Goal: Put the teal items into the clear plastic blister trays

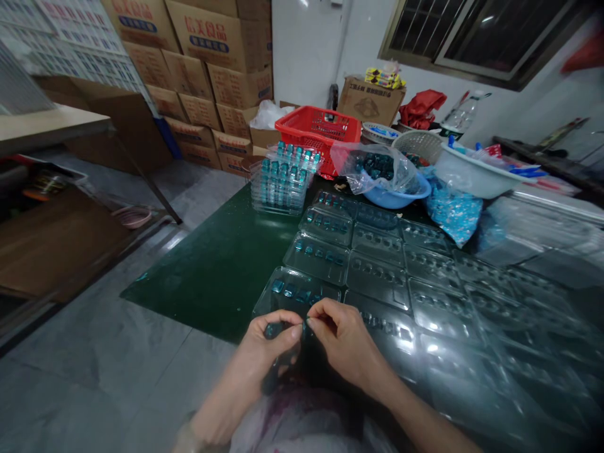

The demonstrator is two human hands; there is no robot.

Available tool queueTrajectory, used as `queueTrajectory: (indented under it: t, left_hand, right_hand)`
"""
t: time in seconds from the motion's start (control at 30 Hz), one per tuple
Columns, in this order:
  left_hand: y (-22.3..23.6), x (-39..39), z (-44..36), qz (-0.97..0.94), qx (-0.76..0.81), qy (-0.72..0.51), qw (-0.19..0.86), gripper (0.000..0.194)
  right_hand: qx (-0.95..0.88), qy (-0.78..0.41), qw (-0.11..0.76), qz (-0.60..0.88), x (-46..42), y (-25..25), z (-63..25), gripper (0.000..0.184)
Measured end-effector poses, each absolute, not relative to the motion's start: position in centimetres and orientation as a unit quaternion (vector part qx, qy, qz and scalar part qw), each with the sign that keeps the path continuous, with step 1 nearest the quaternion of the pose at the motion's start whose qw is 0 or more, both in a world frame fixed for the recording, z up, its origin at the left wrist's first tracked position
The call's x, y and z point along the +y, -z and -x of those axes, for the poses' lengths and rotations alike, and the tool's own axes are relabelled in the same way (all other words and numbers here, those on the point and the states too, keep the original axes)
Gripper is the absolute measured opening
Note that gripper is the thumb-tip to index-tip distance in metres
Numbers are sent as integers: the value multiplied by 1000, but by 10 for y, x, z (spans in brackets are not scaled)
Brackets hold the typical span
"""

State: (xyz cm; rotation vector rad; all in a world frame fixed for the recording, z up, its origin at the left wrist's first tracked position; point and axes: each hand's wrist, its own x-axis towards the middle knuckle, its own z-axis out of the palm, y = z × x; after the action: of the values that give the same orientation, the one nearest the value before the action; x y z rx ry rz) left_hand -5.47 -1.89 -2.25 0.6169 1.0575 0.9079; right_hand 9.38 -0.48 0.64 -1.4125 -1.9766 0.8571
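My left hand and my right hand meet at the near edge of the table, each with thumb and forefinger pinched together. Whatever sits between the fingertips is tiny and mostly hidden. Just beyond them lies a clear plastic tray with shiny teal pieces in a row of its hollows. Another teal piece shows by my left fingers; whether it rests in the hand or behind it, I cannot tell. Farther back, more clear trays hold similar rows of teal pieces.
Clear trays cover the right of the green table. At the back stand a stack of filled trays, a red basket, a blue basin of teal pieces and a white basin. Cartons are piled behind.
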Motion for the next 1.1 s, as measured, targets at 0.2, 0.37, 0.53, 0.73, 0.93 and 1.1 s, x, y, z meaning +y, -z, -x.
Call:
queueTrajectory:
  t: [0.2, 0.37, 0.53, 0.73, 0.93, 1.1]
  left_hand:
    - [24, -21, 54, -272, 482, -421, 718, 20]
    - [27, -22, 61, -283, 403, -381, 783, 12]
    - [23, -18, 68, -306, 410, -369, 776, 10]
    - [20, -17, 69, -296, 409, -369, 780, 12]
    - [17, -21, 60, -248, 411, -408, 777, 11]
    - [23, -20, 57, -253, 386, -388, 798, 8]
  right_hand:
    - [-753, -307, 276, 512, -4, -8, -94, 13]
    - [-770, -309, 254, 497, -6, -10, -94, 13]
    - [-763, -363, 222, 486, -8, -7, -98, 12]
    - [-620, -597, 174, 478, -5, -8, -105, 7]
    - [-570, -606, 201, 517, -2, -8, -103, 8]
    - [-541, -620, 214, 527, -3, 8, -102, 8]
